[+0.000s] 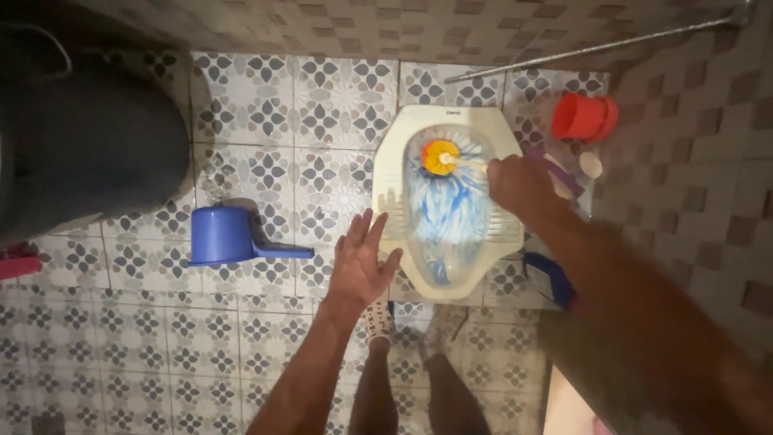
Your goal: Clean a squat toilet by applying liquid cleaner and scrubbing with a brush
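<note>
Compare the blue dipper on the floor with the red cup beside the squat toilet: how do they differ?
The blue dipper has a long straight handle; the red cup shows none. The dipper lies left of the squat toilet near the open left hand; the cup lies at the toilet's upper right, beyond the right hand. Both lie tipped on the tiled floor.

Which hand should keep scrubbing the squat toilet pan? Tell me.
Right. The right hand grips the toilet brush, whose head sits inside the squat toilet pan. The left hand is open and empty beside the rim.
</note>
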